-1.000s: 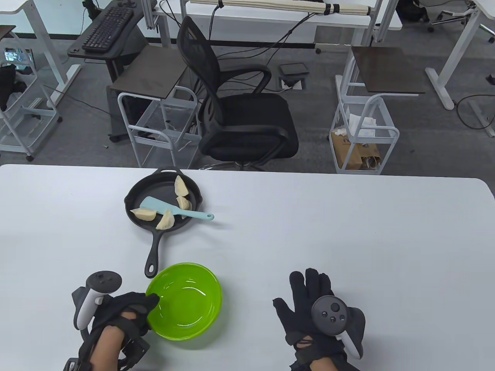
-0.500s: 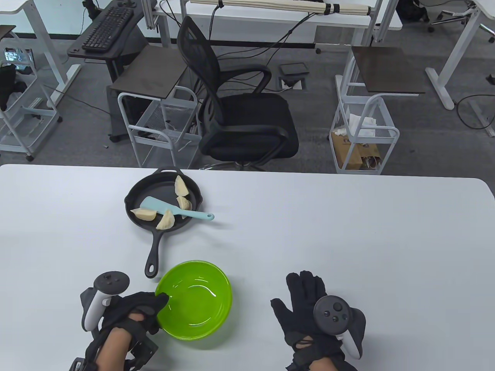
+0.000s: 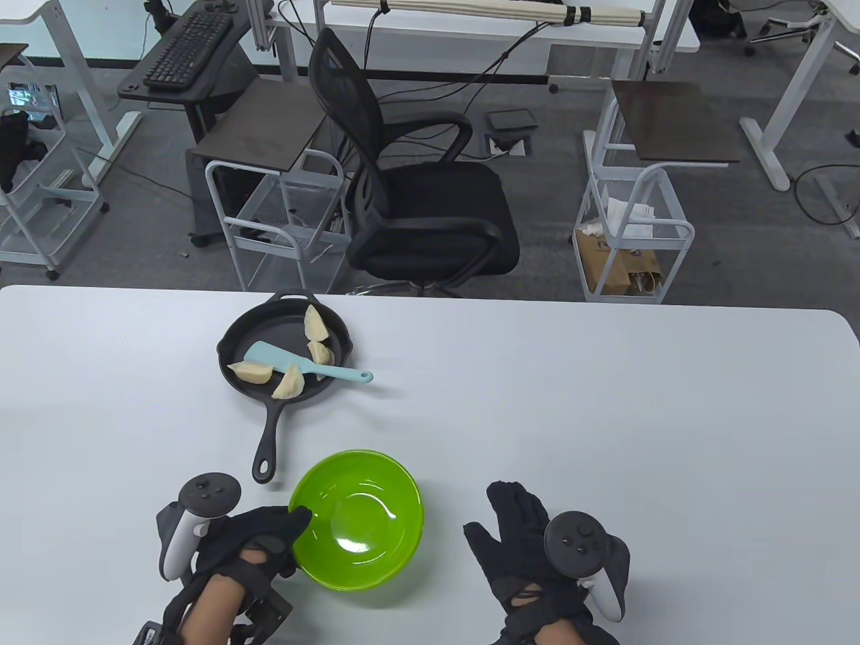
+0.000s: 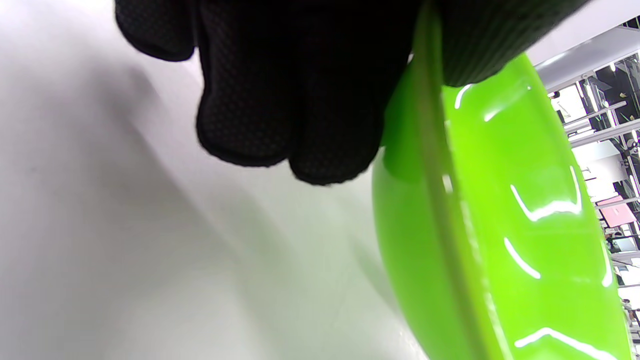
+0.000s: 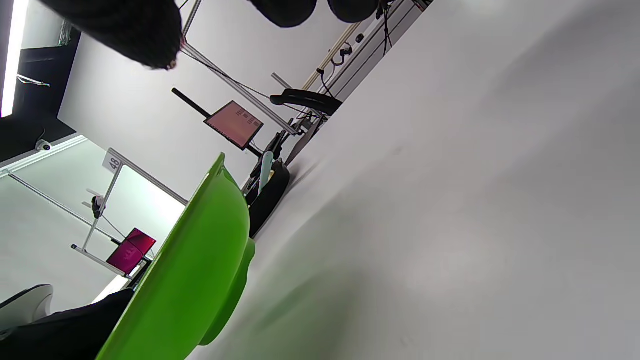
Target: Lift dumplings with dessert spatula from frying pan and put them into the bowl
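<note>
A black frying pan [image 3: 236,336] lies at the table's middle left, its handle [image 3: 267,440] pointing toward me. Several pale dumplings [image 3: 250,371] rest in it, and a light blue dessert spatula [image 3: 306,363] lies across them with its handle over the right rim. Near the front edge, my left hand [image 3: 259,537] pinches the left rim of the empty green bowl [image 3: 359,521], thumb inside, fingers [image 4: 280,115] outside under the bowl [image 4: 500,225]. My right hand [image 3: 514,537] lies flat and empty to the right of the bowl [image 5: 195,280].
The white table [image 3: 605,416] stretches wide to the right and left. Behind its far edge stand a black office chair [image 3: 416,195], two white wire carts [image 3: 282,222] and desks.
My left hand has slid the green bowl to the right and slightly away from me. My right hand has shifted a little to the left, still flat on the table.
</note>
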